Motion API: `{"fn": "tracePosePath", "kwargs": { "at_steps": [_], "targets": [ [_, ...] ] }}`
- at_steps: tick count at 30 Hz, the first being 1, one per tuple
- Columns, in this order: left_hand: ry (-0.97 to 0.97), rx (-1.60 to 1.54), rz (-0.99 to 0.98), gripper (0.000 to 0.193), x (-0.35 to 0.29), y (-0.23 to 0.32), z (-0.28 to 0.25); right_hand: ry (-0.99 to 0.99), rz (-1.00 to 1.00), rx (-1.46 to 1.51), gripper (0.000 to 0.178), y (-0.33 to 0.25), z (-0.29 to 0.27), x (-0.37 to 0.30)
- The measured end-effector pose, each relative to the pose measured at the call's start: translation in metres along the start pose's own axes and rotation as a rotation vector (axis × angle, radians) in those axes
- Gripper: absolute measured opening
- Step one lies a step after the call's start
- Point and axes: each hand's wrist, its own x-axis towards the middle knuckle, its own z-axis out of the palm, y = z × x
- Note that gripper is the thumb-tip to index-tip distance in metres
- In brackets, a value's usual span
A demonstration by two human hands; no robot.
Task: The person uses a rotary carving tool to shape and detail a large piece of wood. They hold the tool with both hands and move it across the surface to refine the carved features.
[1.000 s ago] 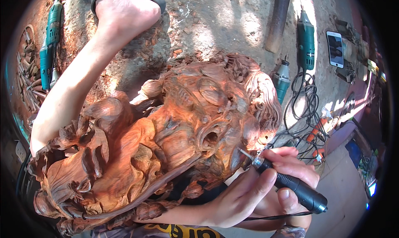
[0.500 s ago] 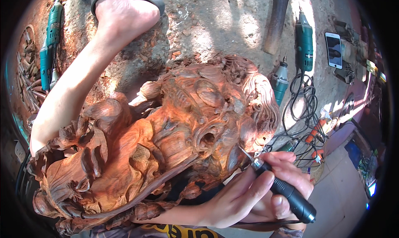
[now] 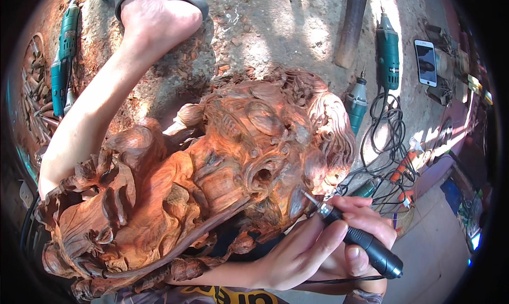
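Observation:
A large reddish-brown wood carving (image 3: 217,171), cut with folds, curls and a flowing beard-like part, fills the middle. In my right hand (image 3: 374,224) is a slim black rotary handpiece (image 3: 368,248) with a silver collar and a thin metal bit. The bit's tip is at the carving's lower right, beside a rounded, darker patch; contact cannot be made out. My left hand (image 3: 299,253) reaches in from below the carving, its thumb pressed along the handpiece near the collar. Its other fingers are mostly hidden. The hands overlap closely.
Green rotary tools (image 3: 388,52) lie on the ground at right, with tangled black cables (image 3: 389,129). More green tools (image 3: 68,33) are at far left, near a basket of wooden pieces (image 3: 34,97). A phone (image 3: 426,62), a wooden handle (image 3: 352,28) and my leg (image 3: 101,97) frame the carving.
The handpiece and both hands have shifted slightly left, with the bit's tip a little lower. More of the handpiece's black cable shows below the hands. The carving stays nearly in place.

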Motion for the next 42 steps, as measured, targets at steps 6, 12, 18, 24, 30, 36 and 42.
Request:
{"fn": "tracePosePath", "kwargs": {
  "at_steps": [6,12,18,24,30,36,42],
  "targets": [
    [-0.026,-0.065,-0.078,0.054,-0.004,0.006,-0.003,0.021,-0.035,0.063,0.046,0.003,0.001,0.000],
    [-0.018,-0.079,-0.055,0.051,-0.001,0.003,-0.002,0.033,-0.003,0.045,0.045,0.004,0.004,-0.001],
    [0.043,-0.023,-0.066,0.059,-0.004,0.001,0.004,0.046,-0.039,0.064,0.047,0.004,0.005,0.002],
    [0.050,-0.098,-0.131,0.059,-0.005,0.004,0.003,0.119,-0.047,0.039,0.048,0.006,0.009,0.003],
    [-0.002,-0.101,-0.019,0.049,-0.004,0.005,0.000,0.044,-0.076,0.083,0.050,0.006,0.007,0.001],
    [0.001,-0.055,-0.075,0.049,-0.002,0.004,-0.002,0.124,-0.015,0.030,0.047,0.004,0.011,-0.001],
    [0.017,-0.118,-0.122,0.061,-0.002,0.008,0.003,0.086,-0.025,0.056,0.048,0.007,0.008,-0.002]
  ]
}}
